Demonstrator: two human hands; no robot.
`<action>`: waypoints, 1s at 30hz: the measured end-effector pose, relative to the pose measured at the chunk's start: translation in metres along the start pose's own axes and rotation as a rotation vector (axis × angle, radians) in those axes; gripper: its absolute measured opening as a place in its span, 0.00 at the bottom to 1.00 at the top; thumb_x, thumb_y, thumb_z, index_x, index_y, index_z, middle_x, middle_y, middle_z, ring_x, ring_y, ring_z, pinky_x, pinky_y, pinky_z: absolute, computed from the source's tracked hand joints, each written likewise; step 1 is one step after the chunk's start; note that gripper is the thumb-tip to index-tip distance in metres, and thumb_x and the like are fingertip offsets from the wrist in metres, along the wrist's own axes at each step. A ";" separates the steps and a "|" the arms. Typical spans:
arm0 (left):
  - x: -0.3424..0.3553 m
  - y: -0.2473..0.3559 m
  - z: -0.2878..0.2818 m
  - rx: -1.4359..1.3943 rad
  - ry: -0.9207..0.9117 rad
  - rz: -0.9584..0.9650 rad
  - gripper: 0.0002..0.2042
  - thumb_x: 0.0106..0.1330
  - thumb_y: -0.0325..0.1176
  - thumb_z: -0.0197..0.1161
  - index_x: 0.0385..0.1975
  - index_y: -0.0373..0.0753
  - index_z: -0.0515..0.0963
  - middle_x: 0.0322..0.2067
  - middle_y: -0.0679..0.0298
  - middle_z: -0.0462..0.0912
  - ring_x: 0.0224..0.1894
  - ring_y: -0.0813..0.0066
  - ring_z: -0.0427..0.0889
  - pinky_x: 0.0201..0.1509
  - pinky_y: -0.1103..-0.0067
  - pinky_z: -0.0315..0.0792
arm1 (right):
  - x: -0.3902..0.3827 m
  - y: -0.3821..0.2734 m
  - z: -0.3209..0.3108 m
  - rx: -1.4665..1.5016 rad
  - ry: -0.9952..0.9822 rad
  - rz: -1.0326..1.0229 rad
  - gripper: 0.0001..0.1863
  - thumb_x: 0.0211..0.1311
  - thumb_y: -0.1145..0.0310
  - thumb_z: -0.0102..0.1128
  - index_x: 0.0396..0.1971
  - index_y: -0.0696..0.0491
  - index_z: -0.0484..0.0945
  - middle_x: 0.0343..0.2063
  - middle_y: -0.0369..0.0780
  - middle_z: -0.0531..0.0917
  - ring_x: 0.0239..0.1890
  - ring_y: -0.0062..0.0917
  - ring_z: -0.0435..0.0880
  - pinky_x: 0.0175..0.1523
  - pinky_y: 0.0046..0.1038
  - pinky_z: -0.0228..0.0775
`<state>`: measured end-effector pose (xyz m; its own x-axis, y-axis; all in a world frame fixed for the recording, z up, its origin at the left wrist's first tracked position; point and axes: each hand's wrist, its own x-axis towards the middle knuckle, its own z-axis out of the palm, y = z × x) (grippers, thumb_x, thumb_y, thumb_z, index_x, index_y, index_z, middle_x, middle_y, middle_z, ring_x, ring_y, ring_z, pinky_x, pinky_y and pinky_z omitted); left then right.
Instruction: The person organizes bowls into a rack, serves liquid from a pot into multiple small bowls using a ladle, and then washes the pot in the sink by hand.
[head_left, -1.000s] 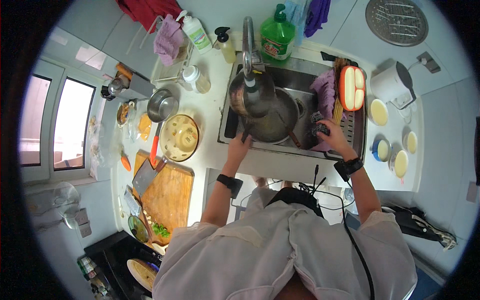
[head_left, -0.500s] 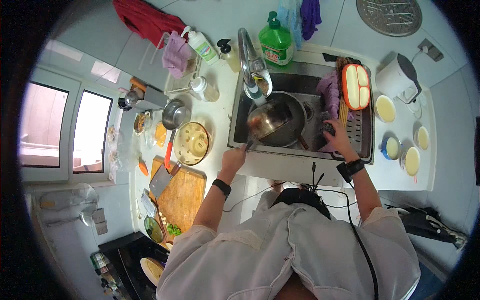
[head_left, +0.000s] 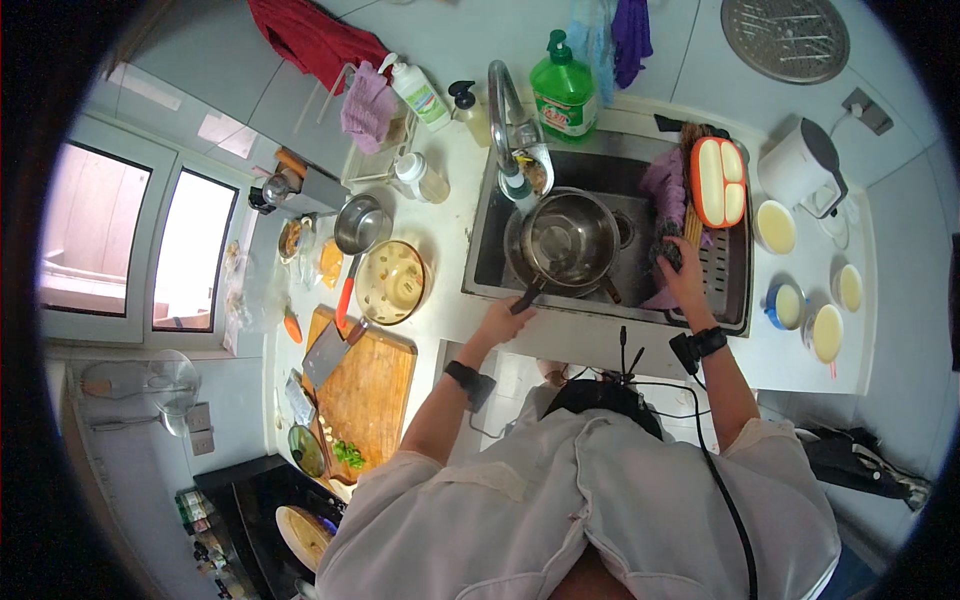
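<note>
My left hand (head_left: 505,322) is closed round the dark handle of a steel saucepan (head_left: 570,240). The saucepan sits level, mouth up, over a dark frying pan (head_left: 514,248) in the sink (head_left: 480,262). Towards the sink's right side, my right hand (head_left: 688,282) grips a dark scouring pad (head_left: 666,246). Just beyond that hand lies a crumpled purple cloth (head_left: 660,183). The faucet (head_left: 497,110) reaches over the sink's left part, its spout near the saucepan's rim.
An orange divided tray (head_left: 718,180) rests at the sink's right edge. Several cream-filled bowls (head_left: 776,228) stand farther right. Leftward are a patterned glass bowl (head_left: 390,283), another saucepan (head_left: 362,225), and a cleaver (head_left: 328,350) on a cutting board (head_left: 370,390). A green bottle (head_left: 563,95) stands behind.
The saucepan has turned from tilted on its side to level, mouth up. My left hand has shifted right with its handle. My right hand stays near the same spot with the scouring pad.
</note>
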<state>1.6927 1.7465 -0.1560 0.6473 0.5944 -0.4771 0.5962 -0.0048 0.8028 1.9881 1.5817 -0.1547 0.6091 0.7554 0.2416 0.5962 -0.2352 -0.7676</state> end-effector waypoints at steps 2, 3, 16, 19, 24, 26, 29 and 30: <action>-0.006 0.006 0.011 -0.130 -0.071 -0.113 0.11 0.57 0.36 0.57 0.17 0.41 0.66 0.09 0.75 0.61 0.08 0.89 0.57 0.09 0.87 0.52 | 0.003 -0.004 0.001 -0.003 0.023 -0.041 0.17 0.48 0.72 0.56 0.41 0.54 0.68 0.37 0.45 0.71 0.42 0.40 0.69 0.46 0.32 0.61; -0.004 0.001 0.014 -0.209 -0.101 -0.097 0.11 0.57 0.36 0.57 0.17 0.41 0.66 0.09 0.74 0.62 0.07 0.89 0.57 0.08 0.87 0.50 | 0.005 -0.006 0.000 -0.004 0.046 -0.081 0.17 0.48 0.72 0.56 0.40 0.54 0.68 0.36 0.44 0.71 0.41 0.39 0.70 0.45 0.31 0.61; -0.005 -0.025 0.002 -0.783 -0.043 -0.189 0.11 0.60 0.34 0.54 0.17 0.42 0.62 0.07 0.73 0.59 0.05 0.86 0.55 0.06 0.85 0.48 | 0.009 -0.012 0.002 0.065 0.004 -0.040 0.16 0.48 0.72 0.57 0.40 0.53 0.69 0.35 0.43 0.71 0.39 0.34 0.70 0.43 0.29 0.62; -0.014 -0.023 0.001 -0.748 -0.056 -0.155 0.11 0.60 0.33 0.53 0.18 0.43 0.61 0.07 0.73 0.59 0.05 0.86 0.55 0.06 0.86 0.49 | 0.010 -0.011 0.004 0.063 0.010 -0.054 0.17 0.48 0.72 0.57 0.40 0.53 0.69 0.35 0.43 0.71 0.40 0.34 0.70 0.44 0.28 0.61; -0.028 -0.037 0.003 -0.684 -0.030 -0.139 0.11 0.60 0.32 0.52 0.17 0.41 0.61 0.06 0.73 0.59 0.04 0.85 0.56 0.06 0.85 0.51 | 0.013 -0.026 0.004 0.089 -0.013 -0.027 0.16 0.48 0.73 0.56 0.40 0.54 0.69 0.35 0.43 0.71 0.40 0.33 0.70 0.45 0.27 0.61; -0.039 -0.046 0.004 -0.631 -0.020 -0.128 0.11 0.60 0.33 0.53 0.17 0.41 0.61 0.06 0.73 0.59 0.05 0.85 0.56 0.06 0.85 0.51 | 0.013 -0.026 0.005 0.093 -0.015 -0.028 0.16 0.48 0.73 0.56 0.40 0.54 0.69 0.35 0.42 0.71 0.40 0.33 0.70 0.45 0.27 0.61; -0.053 -0.048 0.002 -0.556 0.016 -0.132 0.11 0.59 0.33 0.54 0.17 0.40 0.62 0.06 0.73 0.60 0.05 0.85 0.57 0.06 0.86 0.51 | 0.013 -0.026 0.005 0.100 -0.025 -0.020 0.16 0.48 0.73 0.56 0.40 0.54 0.69 0.35 0.42 0.70 0.40 0.32 0.70 0.44 0.26 0.61; -0.058 -0.045 0.001 -0.534 0.042 -0.146 0.11 0.58 0.34 0.55 0.18 0.40 0.63 0.07 0.73 0.61 0.05 0.85 0.58 0.06 0.86 0.51 | 0.012 -0.025 0.005 0.102 -0.035 -0.012 0.16 0.48 0.73 0.56 0.41 0.54 0.69 0.35 0.42 0.70 0.39 0.32 0.70 0.44 0.26 0.61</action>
<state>1.6288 1.7118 -0.1650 0.5501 0.5895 -0.5915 0.3478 0.4822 0.8041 1.9779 1.6001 -0.1351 0.5825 0.7790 0.2321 0.5458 -0.1633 -0.8219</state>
